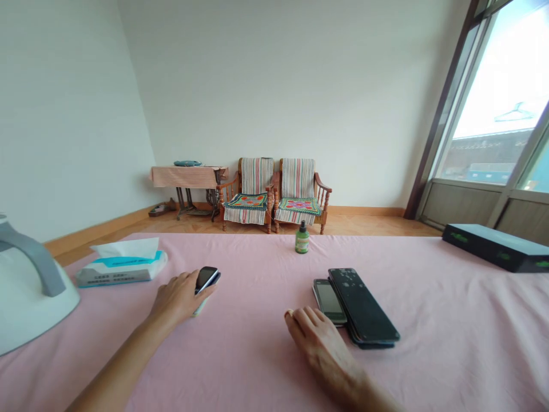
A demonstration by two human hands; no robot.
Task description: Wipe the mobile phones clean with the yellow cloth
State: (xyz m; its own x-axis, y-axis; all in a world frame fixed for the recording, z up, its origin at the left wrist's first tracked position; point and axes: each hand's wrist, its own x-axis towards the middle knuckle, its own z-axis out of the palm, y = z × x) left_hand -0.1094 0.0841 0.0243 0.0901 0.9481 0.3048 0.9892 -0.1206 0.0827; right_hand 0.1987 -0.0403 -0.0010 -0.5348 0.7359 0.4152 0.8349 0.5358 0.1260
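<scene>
Nearest you, your right hand (319, 346) is low over the pink cloth (249, 366), its fingers bent and side by side; you cannot tell whether they pinch anything underneath. Just beyond them is a small grey phone (329, 301), set against the left side of a long dark phone (362, 303), which sits on another dark slab. At your far left stands a white appliance (26, 303) with a grey handle. Your left hand (180, 293) pinches a dark-screened phone (207, 278) between thumb and fingers, with a pale-edged piece below it. Past that hand, to its left, lies a tissue pack (122, 268). Farther out are a black box (493, 247) on the right and an upright green bottle (302, 241) near the cloth's far edge. Against the back wall stand two wooden chairs (256, 177) and, left of them, a cloth-covered stand (186, 177)
</scene>
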